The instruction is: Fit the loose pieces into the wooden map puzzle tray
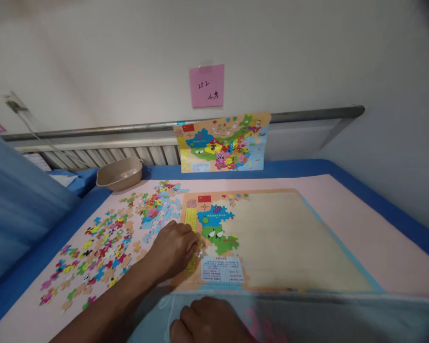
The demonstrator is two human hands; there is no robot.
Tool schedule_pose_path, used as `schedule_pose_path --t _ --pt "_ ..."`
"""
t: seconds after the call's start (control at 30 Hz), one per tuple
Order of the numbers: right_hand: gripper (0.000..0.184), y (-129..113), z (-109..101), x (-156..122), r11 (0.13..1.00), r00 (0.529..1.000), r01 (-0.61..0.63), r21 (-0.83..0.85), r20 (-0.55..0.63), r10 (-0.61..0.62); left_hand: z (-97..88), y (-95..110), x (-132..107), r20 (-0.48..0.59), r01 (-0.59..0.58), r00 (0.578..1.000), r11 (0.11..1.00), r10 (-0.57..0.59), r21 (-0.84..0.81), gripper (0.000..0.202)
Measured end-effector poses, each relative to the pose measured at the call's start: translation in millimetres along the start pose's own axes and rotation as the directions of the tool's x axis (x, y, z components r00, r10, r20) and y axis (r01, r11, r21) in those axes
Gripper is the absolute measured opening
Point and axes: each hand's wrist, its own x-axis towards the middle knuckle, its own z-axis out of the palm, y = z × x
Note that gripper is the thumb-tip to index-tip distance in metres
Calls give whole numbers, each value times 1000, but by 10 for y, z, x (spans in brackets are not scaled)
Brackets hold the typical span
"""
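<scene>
A puzzle board [289,238] lies flat on the pink mat [361,228], with a coloured map partly assembled in its left part [216,224]. My left hand [173,250] rests at the board's left edge, fingers curled and pinching a small piece against the board. Several loose coloured puzzle pieces [107,243] are spread on the mat to the left of that hand. My right hand [209,321] sits low at the near edge, fingers curled under, on a pale cloth; I cannot see anything in it.
A reference map picture [223,143] leans against the rail at the back. A beige bowl [119,174] stands at the back left. A pink note [206,85] is stuck to the wall. Blue fabric [17,214] rises on the left.
</scene>
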Motion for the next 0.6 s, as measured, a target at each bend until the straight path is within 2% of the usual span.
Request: schedule_pose_path --t 0.1,0.17,0.2,0.27,0.3,0.33,0.43,0.6 --pt "21 143 -202 23 1000 996 29 3 83 -30 53 59 124 42 8 999 1000 -8 -13 28" --pt "18 364 -427 12 999 995 -28 -28 97 31 68 95 167 65 22 998 1000 -20 -21 27" --pt "19 503 -553 -7 990 989 -127 -62 66 131 71 112 181 73 26 997 999 -24 -26 26" --pt "17 789 -782 -73 933 933 -349 -90 63 355 72 145 203 85 34 996 999 -31 -34 27" --pt "19 912 -863 -116 912 917 -394 -114 21 398 72 162 212 89 37 995 999 -34 -36 27" --pt "20 1009 -912 -161 914 920 -386 -121 25 392 73 179 222 91 40 995 999 -36 -37 27" --pt "22 1131 -870 -270 924 925 -370 -93 58 376 74 236 255 92 42 995 999 -39 -32 27" --pt "15 1085 -649 -290 919 912 -391 -62 114 395 75 310 299 146 35 989 999 -34 -6 26"
